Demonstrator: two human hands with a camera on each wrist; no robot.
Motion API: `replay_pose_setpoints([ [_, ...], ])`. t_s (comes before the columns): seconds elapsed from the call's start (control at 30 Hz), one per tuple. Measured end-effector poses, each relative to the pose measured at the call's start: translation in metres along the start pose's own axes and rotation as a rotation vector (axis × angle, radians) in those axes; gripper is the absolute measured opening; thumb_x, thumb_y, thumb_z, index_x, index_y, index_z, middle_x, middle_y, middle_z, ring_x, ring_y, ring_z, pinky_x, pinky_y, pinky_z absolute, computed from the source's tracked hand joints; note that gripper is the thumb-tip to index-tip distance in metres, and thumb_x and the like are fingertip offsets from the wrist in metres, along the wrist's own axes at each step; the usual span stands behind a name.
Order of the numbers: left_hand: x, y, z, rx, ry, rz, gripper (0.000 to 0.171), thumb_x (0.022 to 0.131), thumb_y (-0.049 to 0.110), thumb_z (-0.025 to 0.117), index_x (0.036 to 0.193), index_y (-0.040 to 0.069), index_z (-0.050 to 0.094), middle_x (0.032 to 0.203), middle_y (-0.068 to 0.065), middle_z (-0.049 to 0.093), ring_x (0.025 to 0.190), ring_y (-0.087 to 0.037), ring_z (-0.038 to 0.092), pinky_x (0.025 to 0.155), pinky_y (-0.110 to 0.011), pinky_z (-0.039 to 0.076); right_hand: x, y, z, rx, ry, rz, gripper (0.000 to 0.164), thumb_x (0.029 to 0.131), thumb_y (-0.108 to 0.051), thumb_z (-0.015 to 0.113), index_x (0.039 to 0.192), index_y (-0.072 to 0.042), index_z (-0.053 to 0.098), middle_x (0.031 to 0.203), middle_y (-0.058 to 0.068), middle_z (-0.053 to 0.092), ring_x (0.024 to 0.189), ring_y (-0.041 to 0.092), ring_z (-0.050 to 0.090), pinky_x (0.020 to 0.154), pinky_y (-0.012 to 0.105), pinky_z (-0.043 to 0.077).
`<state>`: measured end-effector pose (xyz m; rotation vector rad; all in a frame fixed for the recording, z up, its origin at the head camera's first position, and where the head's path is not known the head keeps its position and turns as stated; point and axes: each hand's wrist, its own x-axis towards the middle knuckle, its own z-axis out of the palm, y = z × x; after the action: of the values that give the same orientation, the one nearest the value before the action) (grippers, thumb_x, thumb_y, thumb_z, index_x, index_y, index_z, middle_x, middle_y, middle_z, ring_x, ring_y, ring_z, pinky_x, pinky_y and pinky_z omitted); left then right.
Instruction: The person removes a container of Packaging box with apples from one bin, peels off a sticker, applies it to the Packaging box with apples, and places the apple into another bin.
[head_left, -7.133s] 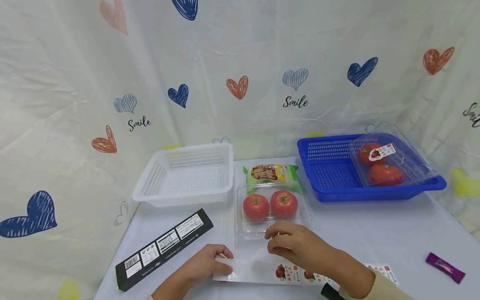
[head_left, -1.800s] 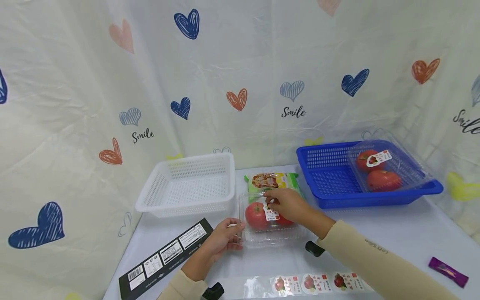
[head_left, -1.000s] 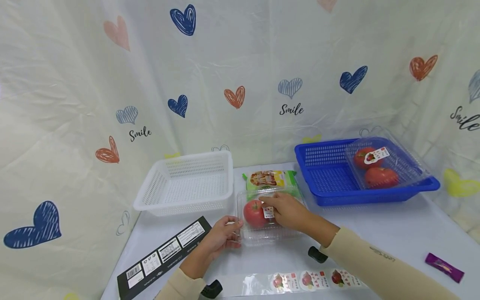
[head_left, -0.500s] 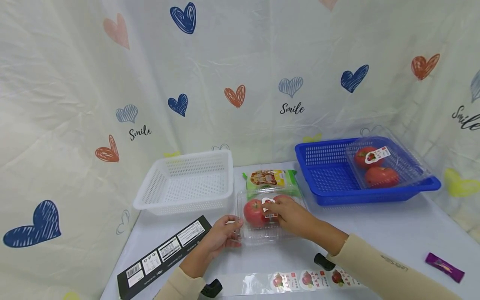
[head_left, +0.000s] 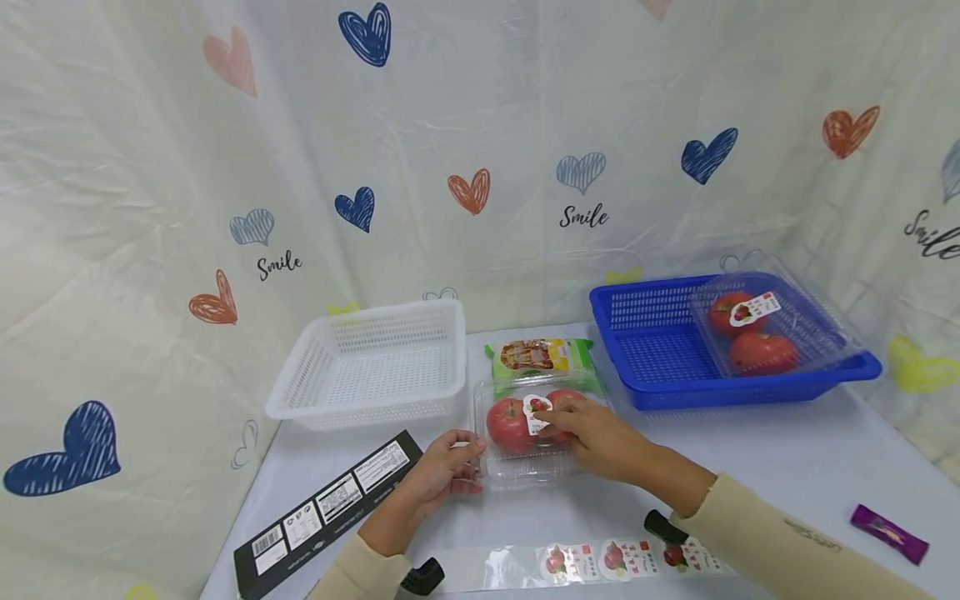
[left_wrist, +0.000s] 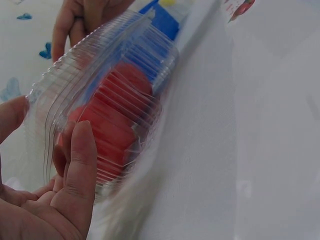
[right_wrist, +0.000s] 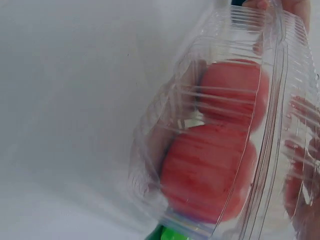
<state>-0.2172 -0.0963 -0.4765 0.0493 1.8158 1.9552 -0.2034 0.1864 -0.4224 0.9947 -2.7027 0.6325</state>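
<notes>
A clear plastic fruit container (head_left: pixel 525 472) with two red apples (head_left: pixel 507 426) lies closed at the table's middle. On its lid is a white label (head_left: pixel 535 407) with a fruit picture. My left hand (head_left: pixel 442 473) holds the container's left edge, thumb near the lid side and fingers by the lower side; the left wrist view shows those fingers (left_wrist: pixel 82 157) against the ribbed wall. My right hand (head_left: pixel 609 442) reaches over the lid from the right. Its extended fingertips touch the label's lower part and partly cover the right apple.
A strip of fruit stickers (head_left: pixel 510 568) lies in front. Behind are a white basket (head_left: pixel 363 408), a green food packet (head_left: pixel 510 358) and a blue basket (head_left: pixel 720 396) with another labelled apple container (head_left: pixel 813 358). A black box (head_left: pixel 330 517) lies left, a purple packet (head_left: pixel 889 534) right.
Earlier my left hand held the sticker strip, and the lid had no label. Lately my right fingers have slid down and right over the label, uncovering its upper part; my left hand stays put.
</notes>
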Motion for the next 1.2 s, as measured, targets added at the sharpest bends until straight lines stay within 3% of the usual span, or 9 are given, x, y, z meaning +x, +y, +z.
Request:
replay_pose_setpoints([
  [0.23,-0.001,0.002,0.0,0.006,0.006,0.002,0.048,0.091,0.032,0.069,0.122,0.001,0.049,0.1,-0.016,0.055,0.075,-0.018,0.059,0.069,-0.036,0.058,-0.004,0.008,-0.005,0.011,0.023,-0.004,0.049,0.082,0.01,0.055,0.126,-0.008,0.065,0.114,0.006,0.065,0.106,0.029,0.06,0.088,0.047,0.051],
  [0.53,-0.001,0.003,0.001,0.005,0.006,0.005,0.05,0.091,0.033,0.07,0.121,0.0,0.049,0.097,-0.015,0.055,0.075,-0.019,0.059,0.07,-0.036,0.058,0.002,0.021,-0.005,-0.024,0.057,-0.005,0.035,0.084,0.009,0.057,0.107,-0.014,0.071,0.118,0.006,0.066,0.109,0.029,0.061,0.09,0.047,0.05],
  [0.77,-0.001,0.0,-0.001,0.002,0.002,-0.002,0.051,0.09,0.035,0.071,0.121,0.001,0.049,0.096,-0.013,0.054,0.075,-0.019,0.059,0.07,-0.036,0.058,0.01,0.021,-0.003,-0.078,-0.001,0.114,0.044,0.092,-0.003,0.06,0.135,-0.011,0.058,0.123,0.012,0.063,0.116,0.032,0.056,0.095,0.051,0.047],
  [1.2,0.0,-0.001,-0.001,-0.004,0.001,0.003,0.052,0.089,0.036,0.071,0.121,0.002,0.049,0.097,-0.012,0.054,0.074,-0.018,0.059,0.069,-0.036,0.058,0.03,0.013,-0.004,-0.1,-0.116,0.218,0.049,0.097,-0.016,0.058,0.145,-0.017,0.047,0.133,0.011,0.056,0.124,0.031,0.05,0.098,0.05,0.045],
])
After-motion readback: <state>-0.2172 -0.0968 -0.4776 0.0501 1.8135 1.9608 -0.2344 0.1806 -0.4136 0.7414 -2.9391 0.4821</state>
